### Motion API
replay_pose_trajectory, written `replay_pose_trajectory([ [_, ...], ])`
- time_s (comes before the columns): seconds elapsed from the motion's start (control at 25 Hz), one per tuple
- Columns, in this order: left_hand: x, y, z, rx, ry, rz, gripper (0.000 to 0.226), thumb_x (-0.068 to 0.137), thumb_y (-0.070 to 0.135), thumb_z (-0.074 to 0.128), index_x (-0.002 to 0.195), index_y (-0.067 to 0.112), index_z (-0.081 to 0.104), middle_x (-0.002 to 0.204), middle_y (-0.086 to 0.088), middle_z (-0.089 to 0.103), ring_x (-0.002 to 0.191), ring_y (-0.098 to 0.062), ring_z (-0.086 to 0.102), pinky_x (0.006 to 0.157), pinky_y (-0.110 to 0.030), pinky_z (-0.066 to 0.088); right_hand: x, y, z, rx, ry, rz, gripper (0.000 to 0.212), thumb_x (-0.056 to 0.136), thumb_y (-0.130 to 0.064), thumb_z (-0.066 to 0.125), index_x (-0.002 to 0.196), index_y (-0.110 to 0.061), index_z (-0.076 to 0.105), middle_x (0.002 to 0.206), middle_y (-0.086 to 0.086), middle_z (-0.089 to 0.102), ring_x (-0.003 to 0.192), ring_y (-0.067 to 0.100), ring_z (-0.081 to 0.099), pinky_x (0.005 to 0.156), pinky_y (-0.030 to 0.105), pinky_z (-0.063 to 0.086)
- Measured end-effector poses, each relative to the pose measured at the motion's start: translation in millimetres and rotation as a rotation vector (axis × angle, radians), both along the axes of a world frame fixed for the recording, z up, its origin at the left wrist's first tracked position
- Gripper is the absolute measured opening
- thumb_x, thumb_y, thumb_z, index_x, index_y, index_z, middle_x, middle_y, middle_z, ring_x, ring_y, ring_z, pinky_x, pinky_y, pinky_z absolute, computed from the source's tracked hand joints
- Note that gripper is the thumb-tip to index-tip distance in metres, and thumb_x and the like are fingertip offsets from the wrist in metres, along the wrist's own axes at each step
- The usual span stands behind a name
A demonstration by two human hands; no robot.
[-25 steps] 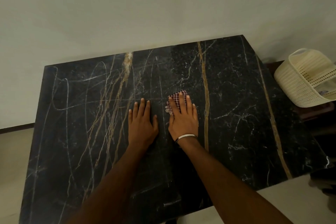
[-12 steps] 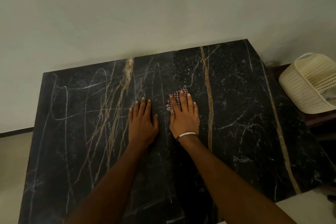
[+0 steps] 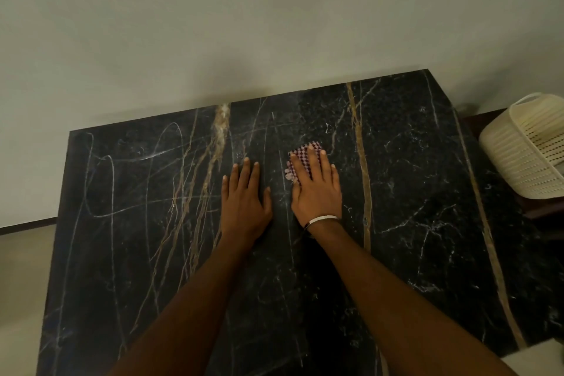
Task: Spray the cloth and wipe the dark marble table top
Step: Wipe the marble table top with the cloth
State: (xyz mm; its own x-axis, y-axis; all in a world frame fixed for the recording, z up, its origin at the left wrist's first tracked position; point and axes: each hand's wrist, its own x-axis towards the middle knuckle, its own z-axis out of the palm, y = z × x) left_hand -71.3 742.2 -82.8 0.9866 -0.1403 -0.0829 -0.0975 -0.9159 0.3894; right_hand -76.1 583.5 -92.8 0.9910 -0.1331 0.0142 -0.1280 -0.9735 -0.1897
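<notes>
Hands and cloth slid a little toward the far edge of the table

Compared with one second ago, the right hand (image 3: 316, 189) with its flat fingers has pushed the checked cloth (image 3: 300, 160) slightly up the dark marble table top (image 3: 427, 223), closer to the wall side, and the left hand (image 3: 245, 198) has also moved a bit forward beside it. The view has shifted too: the table's far edge now sits lower in the frame, more of the wall fills the top, and the cream basket (image 3: 525, 146) has moved toward the right border, now partly cut off.
</notes>
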Motion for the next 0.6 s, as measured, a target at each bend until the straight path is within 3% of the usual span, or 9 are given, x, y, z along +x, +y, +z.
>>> replay_pose_trajectory([
  [0.2, 16, 2, -2, -0.006, -0.015, -0.010, 0.062, 0.100, 0.042, 0.034, 0.154, 0.021, 0.013, 0.163, -0.002, 0.005, 0.150, -0.019, -0.003, 0.122, -0.041, -0.004, 25, -13, 4, 0.015, -0.006, -0.181, 0.062, 0.095, -0.032, 0.037, 0.152, -0.033, 0.013, 0.162, 0.005, 0.004, 0.149, 0.027, -0.001, 0.120, 0.046, 0.006],
  [0.44, 41, 6, -3, 0.005, -0.001, -0.024, 0.063, 0.100, 0.042, 0.035, 0.154, 0.020, 0.011, 0.163, -0.003, 0.002, 0.149, -0.020, -0.004, 0.121, -0.041, -0.005, 37, 8, -3, -0.010, 0.016, -0.018, 0.062, 0.096, -0.035, 0.033, 0.153, -0.034, 0.010, 0.162, 0.006, 0.004, 0.149, 0.027, -0.002, 0.120, 0.047, 0.006],
  [0.6, 52, 10, -2, -0.008, -0.019, -0.014, 0.063, 0.100, 0.042, 0.035, 0.154, 0.021, 0.012, 0.163, -0.003, 0.005, 0.150, -0.020, -0.002, 0.121, -0.040, -0.004, 59, -15, 1, 0.014, -0.017, -0.152, 0.062, 0.095, -0.031, 0.036, 0.153, -0.032, 0.013, 0.162, 0.005, 0.006, 0.149, 0.027, 0.001, 0.120, 0.048, 0.008],
])
